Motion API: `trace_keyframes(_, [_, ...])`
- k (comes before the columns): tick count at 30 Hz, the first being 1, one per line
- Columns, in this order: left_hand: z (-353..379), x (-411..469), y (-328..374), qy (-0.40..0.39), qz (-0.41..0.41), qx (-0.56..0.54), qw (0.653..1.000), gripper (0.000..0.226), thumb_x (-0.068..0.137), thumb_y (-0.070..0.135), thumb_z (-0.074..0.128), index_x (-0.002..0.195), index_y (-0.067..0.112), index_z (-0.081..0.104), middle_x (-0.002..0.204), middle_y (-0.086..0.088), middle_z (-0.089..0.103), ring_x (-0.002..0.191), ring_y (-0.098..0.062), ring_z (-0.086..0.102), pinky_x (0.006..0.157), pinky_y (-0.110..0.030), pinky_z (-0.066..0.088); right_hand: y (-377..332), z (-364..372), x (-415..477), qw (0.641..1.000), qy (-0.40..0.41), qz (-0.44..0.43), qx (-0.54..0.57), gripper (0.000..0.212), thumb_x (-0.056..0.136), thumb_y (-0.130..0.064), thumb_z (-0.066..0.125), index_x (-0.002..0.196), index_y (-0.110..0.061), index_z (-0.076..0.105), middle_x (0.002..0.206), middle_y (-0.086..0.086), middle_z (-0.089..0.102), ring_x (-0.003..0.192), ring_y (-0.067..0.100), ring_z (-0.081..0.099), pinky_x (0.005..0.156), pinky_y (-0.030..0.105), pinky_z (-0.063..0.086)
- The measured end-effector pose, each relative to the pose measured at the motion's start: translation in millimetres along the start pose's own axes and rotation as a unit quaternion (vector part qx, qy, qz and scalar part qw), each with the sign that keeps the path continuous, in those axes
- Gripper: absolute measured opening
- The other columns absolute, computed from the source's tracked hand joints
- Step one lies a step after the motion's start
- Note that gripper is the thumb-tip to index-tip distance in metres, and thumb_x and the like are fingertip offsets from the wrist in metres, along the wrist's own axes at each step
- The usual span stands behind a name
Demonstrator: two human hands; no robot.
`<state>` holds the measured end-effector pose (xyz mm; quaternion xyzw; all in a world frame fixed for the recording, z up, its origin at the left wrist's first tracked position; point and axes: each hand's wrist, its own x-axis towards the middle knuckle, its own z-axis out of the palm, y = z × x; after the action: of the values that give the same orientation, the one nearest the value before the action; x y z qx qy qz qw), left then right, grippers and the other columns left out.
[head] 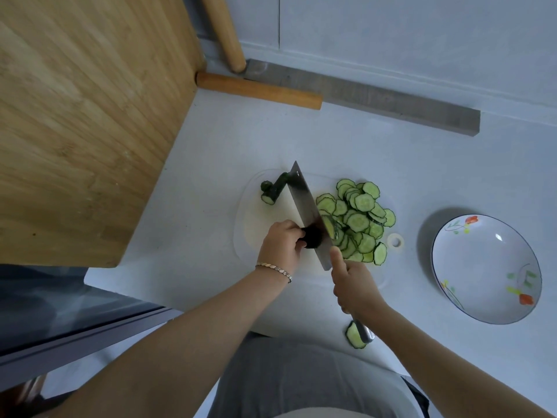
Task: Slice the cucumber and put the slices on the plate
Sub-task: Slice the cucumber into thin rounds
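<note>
- A large wooden board (84,122) stands at your far left, on the white counter (196,206).
- Two wooden rods (259,90) lie beyond its right edge, near the wall.
- The pale cutting board (250,236) lies on the counter in front of you.
- Two cucumber offcuts (272,191) rest touching each other at the far left corner of the cutting board, just left of the cleaver's tip.
- Your left hand (281,239), with a bracelet (274,271) at the wrist, grips the cucumber (313,236). The fingers are curled round the dark stub and hold it down on the cutting board.
- The cleaver (307,212) stands edge-down on the cutting board, with its blade against the right end of the cucumber.
- Your right hand (355,285) is wrapped tightly round the cleaver handle. The forefinger reaches forward to the heel of the blade.
- The slices (358,218) lie in an overlapping pile on the cutting board, directly right of the blade.
- One stray slice (354,334) lies near the counter's front edge, beside the butt of the handle.
- The plate (482,267), white with a flower pattern, stands on the counter to the right of the cutting board, apart from the slices.
</note>
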<state>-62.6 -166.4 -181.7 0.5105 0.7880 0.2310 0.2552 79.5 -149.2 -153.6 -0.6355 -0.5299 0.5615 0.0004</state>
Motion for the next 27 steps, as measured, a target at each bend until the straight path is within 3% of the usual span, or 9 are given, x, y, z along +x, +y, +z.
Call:
trace_keyframes(3, [-1.0, 0.0, -0.2, -0.005, 0.001, 0.001, 1.000, 0.015, 0.080, 0.001, 0.061, 0.092, -0.002, 0.068, 0.097, -0.018, 0.064, 0.096, -0.033, 0.054, 0.074, -0.032, 0.044, 0.9, 4.7, 3.4, 1.000, -0.001, 0.011, 0.009, 0.056, 0.083, -0.067, 0.034, 0.059, -0.018, 0.023, 0.050, -0.002, 0.023, 0.046, 0.017, 0.021, 0.049, 0.029, 0.020])
trace_keyframes(11, [-3.8, -2.6, 1.6, -0.012, 0.002, 0.038, 0.999, 0.021, 0.082, 0.009, 0.061, 0.102, 0.004, 0.062, 0.109, -0.010, 0.059, 0.104, -0.026, 0.051, 0.081, -0.034, 0.049, -8.6, -31.3, -5.1, 0.991, -0.019, 0.070, 0.110, 0.059, 0.094, -0.058, 0.034, 0.053, -0.016, 0.028, 0.040, -0.003, 0.025, 0.033, 0.013, 0.021, 0.042, 0.019, 0.022])
trace_keyframes(13, [-5.0, -5.7, 2.6, 0.020, 0.048, 0.073, 0.996, 0.024, 0.068, 0.005, 0.070, 0.091, 0.008, 0.065, 0.100, -0.012, 0.061, 0.096, -0.031, 0.055, 0.079, -0.040, 0.052, -9.6, -44.3, -9.9, 0.989, -0.032, 0.073, 0.121, 0.058, 0.094, -0.058, 0.034, 0.054, -0.016, 0.028, 0.040, -0.003, 0.023, 0.035, 0.014, 0.019, 0.042, 0.019, 0.021])
trace_keyframes(16, [3.5, -12.9, 9.5, 0.057, 0.181, 0.110, 0.976, 0.030, 0.053, 0.006, 0.079, 0.078, 0.011, 0.065, 0.086, -0.010, 0.062, 0.081, -0.028, 0.054, 0.069, -0.035, 0.048, -9.5, -61.7, -15.8, 0.988, -0.036, 0.081, 0.129, 0.058, 0.094, -0.057, 0.035, 0.053, -0.017, 0.027, 0.041, -0.003, 0.021, 0.037, 0.013, 0.017, 0.042, 0.018, 0.019])
trace_keyframes(18, [13.0, -22.3, 23.5, -0.062, 0.278, 0.090, 0.954, 0.028, 0.060, 0.007, 0.078, 0.084, 0.008, 0.064, 0.087, -0.013, 0.062, 0.075, -0.029, 0.057, 0.063, -0.035, 0.053, -8.5, -70.6, -15.9, 0.988, -0.031, 0.087, 0.127, 0.056, 0.093, -0.057, 0.037, 0.054, -0.017, 0.027, 0.043, -0.002, 0.020, 0.037, 0.013, 0.017, 0.043, 0.017, 0.019])
trace_keyframes(21, [35.9, -37.9, 49.5, -0.346, 0.272, 0.137, 0.887, 0.030, 0.083, 0.019, 0.061, 0.110, 0.007, 0.057, 0.113, -0.013, 0.053, 0.100, -0.030, 0.052, 0.078, -0.037, 0.045, -4.8, -83.3, -16.2, 0.989, -0.023, 0.088, 0.117, 0.057, 0.092, -0.060, 0.036, 0.056, -0.017, 0.028, 0.046, -0.001, 0.020, 0.038, 0.014, 0.017, 0.045, 0.019, 0.019])
trace_keyframes(22, [44.7, -42.3, 54.7, -0.395, 0.280, 0.169, 0.858, 0.033, 0.084, 0.023, 0.060, 0.113, 0.007, 0.055, 0.116, -0.012, 0.050, 0.104, -0.029, 0.049, 0.078, -0.037, 0.042, -4.5, -85.3, -16.2, 0.990, -0.025, 0.085, 0.112, 0.057, 0.091, -0.061, 0.035, 0.056, -0.017, 0.028, 0.046, -0.001, 0.020, 0.038, 0.015, 0.017, 0.045, 0.020, 0.019])
trace_keyframes(24, [59.4, -50.2, 65.9, -0.431, 0.311, 0.229, 0.815, 0.040, 0.081, 0.027, 0.064, 0.112, 0.005, 0.053, 0.115, -0.013, 0.049, 0.103, -0.030, 0.047, 0.077, -0.037, 0.042, -1.2, -90.6, -18.0, 0.991, -0.025, 0.082, 0.104, 0.058, 0.091, -0.063, 0.034, 0.056, -0.017, 0.028, 0.047, 0.000, 0.021, 0.038, 0.015, 0.018, 0.045, 0.020, 0.019])
trace_keyframes(27, [70.3, -55.7, 74.1, -0.419, 0.316, 0.269, 0.807, 0.035, 0.081, 0.019, 0.063, 0.108, -0.001, 0.052, 0.112, -0.016, 0.048, 0.099, -0.032, 0.047, 0.075, -0.037, 0.042, 3.4, -94.1, -19.1, 0.992, -0.028, 0.080, 0.095, 0.058, 0.090, -0.065, 0.033, 0.057, -0.016, 0.028, 0.048, 0.001, 0.023, 0.038, 0.015, 0.020, 0.045, 0.020, 0.021])
